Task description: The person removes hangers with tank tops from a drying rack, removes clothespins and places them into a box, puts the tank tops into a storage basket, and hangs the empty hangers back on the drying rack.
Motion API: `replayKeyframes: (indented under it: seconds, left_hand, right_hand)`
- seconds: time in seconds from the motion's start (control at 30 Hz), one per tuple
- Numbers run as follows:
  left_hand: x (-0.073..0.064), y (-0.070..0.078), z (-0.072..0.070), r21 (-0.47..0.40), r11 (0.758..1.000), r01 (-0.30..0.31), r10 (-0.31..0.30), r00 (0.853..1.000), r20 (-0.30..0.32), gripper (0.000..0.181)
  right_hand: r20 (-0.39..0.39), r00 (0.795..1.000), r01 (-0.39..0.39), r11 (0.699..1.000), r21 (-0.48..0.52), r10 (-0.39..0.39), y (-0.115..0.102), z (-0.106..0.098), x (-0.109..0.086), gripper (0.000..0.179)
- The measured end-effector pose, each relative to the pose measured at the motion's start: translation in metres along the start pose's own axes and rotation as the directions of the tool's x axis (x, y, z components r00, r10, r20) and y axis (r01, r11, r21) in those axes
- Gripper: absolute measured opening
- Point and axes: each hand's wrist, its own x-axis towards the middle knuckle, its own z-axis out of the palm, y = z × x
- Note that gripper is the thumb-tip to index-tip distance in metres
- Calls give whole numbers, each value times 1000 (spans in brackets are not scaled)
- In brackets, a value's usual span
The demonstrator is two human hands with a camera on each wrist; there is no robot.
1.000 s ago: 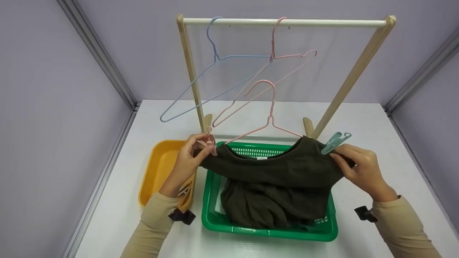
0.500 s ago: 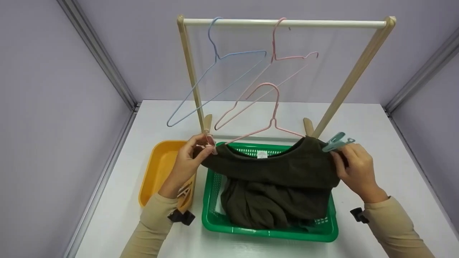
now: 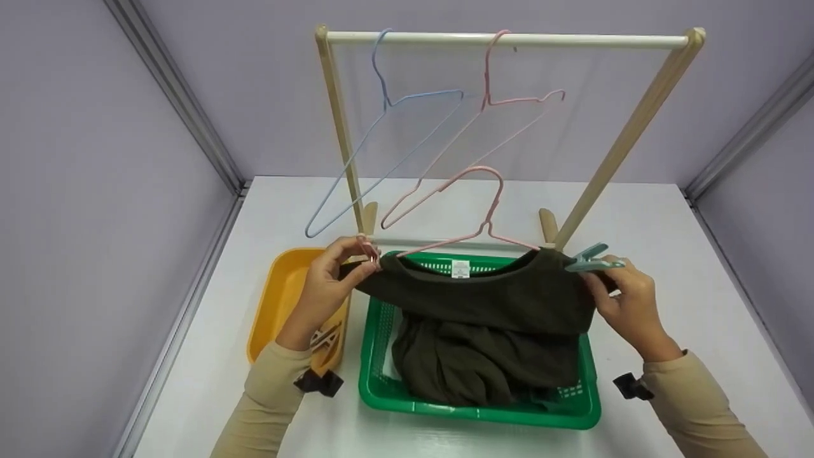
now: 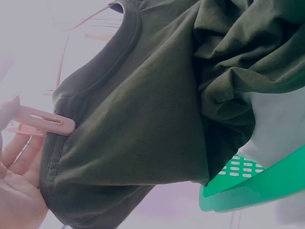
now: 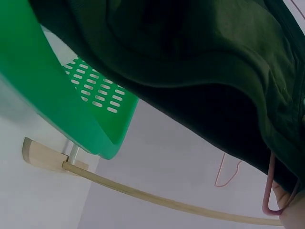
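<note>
A dark green shirt (image 3: pixel 489 305) is stretched between both hands at its shoulders, its lower part bunched in the green basket (image 3: pixel 480 413). Inside its neck sits a pink hanger (image 3: pixel 498 194), hook upward. At the left shoulder, my left hand (image 3: pixel 327 280) pinches a pink clothespin (image 4: pixel 47 121) whose tip lies over the cloth. My right hand (image 3: pixel 629 305) grips the other shoulder, thumb in front. Beside those fingers a teal clothespin (image 3: pixel 586 259) sits on the shoulder. The right wrist view shows one pink hanger end (image 5: pixel 269 191) poking out by the hand.
Behind stands a wooden rack with a white rail (image 3: pixel 572 41). A blue hanger (image 3: pixel 386 83) and another pink hanger (image 3: pixel 488 76) hang from it. To the left of the basket, a yellow tray (image 3: pixel 264 318) holds several clothespins (image 3: pixel 325 340).
The pink hanger's hook has tipped down and slightly right. My right hand has moved left, and the teal clothespin has turned flatter. The blue hanger on the rail has swung.
</note>
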Motion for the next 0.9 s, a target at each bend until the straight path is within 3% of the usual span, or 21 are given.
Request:
replayKeyframes:
  seconds: [0.2, 0.5, 0.73, 0.9]
  left_hand:
    - [1, -2, 2, 5, 998, -67, 67, 998, -5, 27]
    - [1, -4, 3, 38, 993, -114, 115, 993, -4, 28]
    - [2, -6, 5, 79, 974, -212, 214, 977, -22, 27]
    - [3, -7, 6, 83, 967, -239, 245, 967, -70, 16]
  right_hand:
    - [-6, 1000, -19, 1000, 9, 19, -1, -1, -1, 23]
    - [2, 1000, -31, 999, 9, 31, -1, -3, -2, 24]
    - [7, 1000, -18, 999, 28, 18, 1, -3, -4, 17]
    - [14, 1000, -14, 999, 38, 13, 2, -4, -4, 12]
